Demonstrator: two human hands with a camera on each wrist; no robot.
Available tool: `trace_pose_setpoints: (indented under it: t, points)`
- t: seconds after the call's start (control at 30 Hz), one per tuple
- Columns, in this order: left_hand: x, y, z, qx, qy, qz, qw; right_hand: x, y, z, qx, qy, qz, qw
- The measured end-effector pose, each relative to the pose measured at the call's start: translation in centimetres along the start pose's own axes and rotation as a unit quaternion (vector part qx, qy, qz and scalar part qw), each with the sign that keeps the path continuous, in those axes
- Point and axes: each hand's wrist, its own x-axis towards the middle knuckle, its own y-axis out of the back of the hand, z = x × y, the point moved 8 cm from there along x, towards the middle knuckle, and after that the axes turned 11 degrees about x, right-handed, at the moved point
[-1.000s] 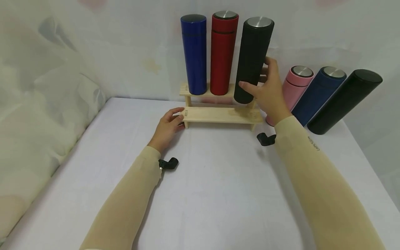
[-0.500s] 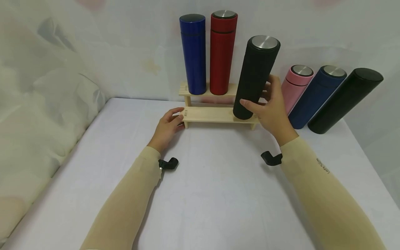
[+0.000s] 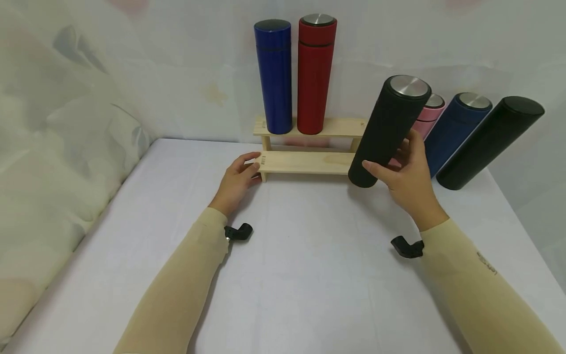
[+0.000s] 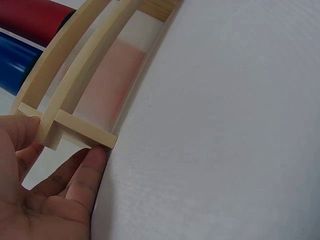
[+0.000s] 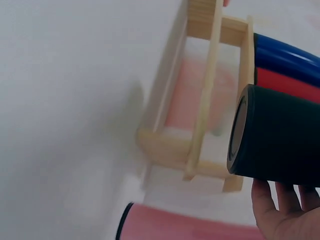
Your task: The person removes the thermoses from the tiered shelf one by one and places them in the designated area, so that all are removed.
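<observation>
My right hand (image 3: 411,184) grips a black thermos flask (image 3: 389,132) with a silver lid top, thumb in front. The flask tilts to the right at the right end of a two-tier wooden rack (image 3: 305,162), and its round base (image 5: 239,127) shows in the right wrist view. My left hand (image 3: 239,179) holds the rack's left end; the left wrist view shows the thumb by the shelf and fingertips at the leg (image 4: 85,129). Upright on the upper shelf stand a glossy blue flask (image 3: 274,78) and a red flask (image 3: 316,78).
At the right, a pink flask (image 3: 430,118), a dark blue flask (image 3: 457,132) and another black flask (image 3: 491,142) stand in a row. The held flask partly hides the pink one. A white cloth (image 3: 300,265) covers the table; pale draped fabric (image 3: 57,123) rises at the left.
My right hand has brought the black flask down and right, from the upper shelf's right end past the lower shelf, and it tilts more. The left hand has stayed put.
</observation>
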Motion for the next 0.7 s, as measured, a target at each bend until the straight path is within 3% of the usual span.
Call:
trace_pose_setpoints:
  t: [0.4, 0.7]
  points:
    - [-0.2, -0.1, 0.1, 0.004, 0.0, 0.004, 1.0, -2.4, 4.5, 2.4, -0.032, -0.029, 0.034, 0.999]
    - [-0.1, 0.0, 0.0, 0.009, -0.002, 0.001, 1.0, -3.2, 6.5, 4.2, -0.054, -0.034, 0.045, 0.997]
